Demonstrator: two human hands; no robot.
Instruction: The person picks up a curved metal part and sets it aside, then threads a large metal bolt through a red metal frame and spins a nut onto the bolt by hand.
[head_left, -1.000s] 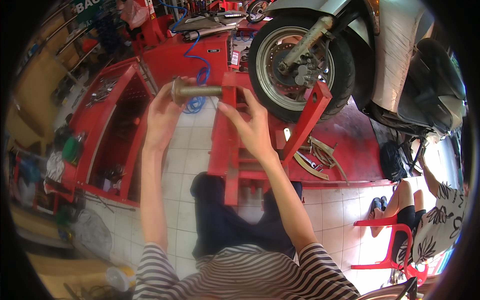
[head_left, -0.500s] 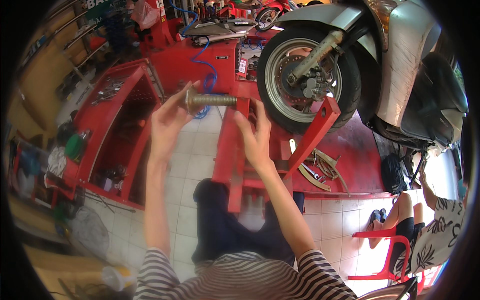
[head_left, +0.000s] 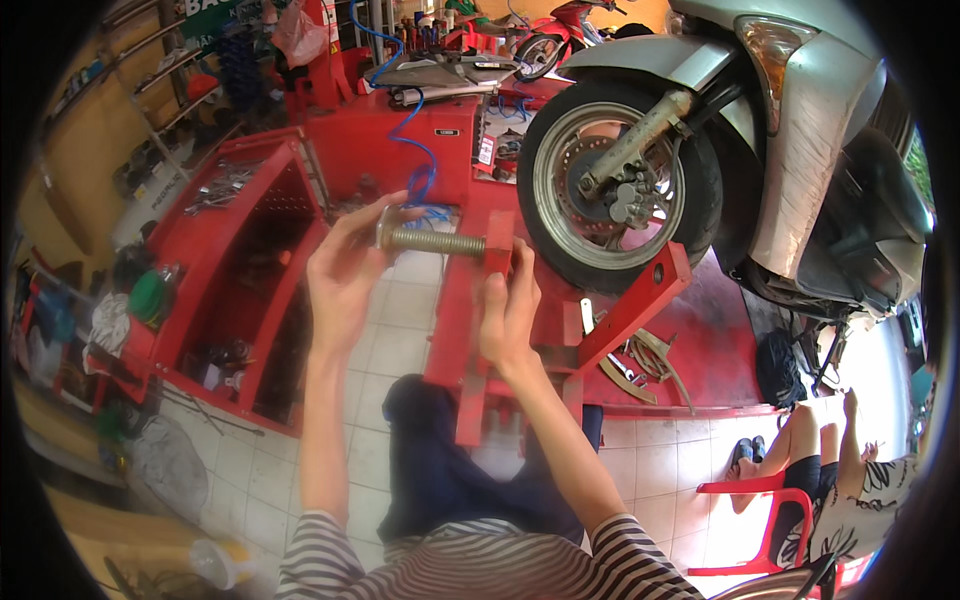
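My left hand [head_left: 338,285] is closed around the round head end of a thick threaded bolt [head_left: 437,242]. The bolt lies level, and its far end meets the top of a red metal upright [head_left: 498,242]. On the other side of that upright, my right hand [head_left: 512,318] grips it with fingers and thumb. The upright belongs to a red clamp-like frame at the edge of a red platform [head_left: 715,345]. A second red arm with a hole [head_left: 640,308] slants up to the right, close to a scooter's front wheel [head_left: 545,205].
A silver scooter [head_left: 805,190] stands on the platform, with wrenches and curved metal pieces [head_left: 655,362] below its wheel. To the left is a red tool cabinet [head_left: 185,320]. A blue air hose [head_left: 415,140] hangs behind. Another person [head_left: 850,500] sits on a red chair [head_left: 735,488] at right.
The whole view has shifted, so the hands, bolt and frame appear a little lower. Both hands keep their hold, with the left fingers slightly moved around the bolt head.
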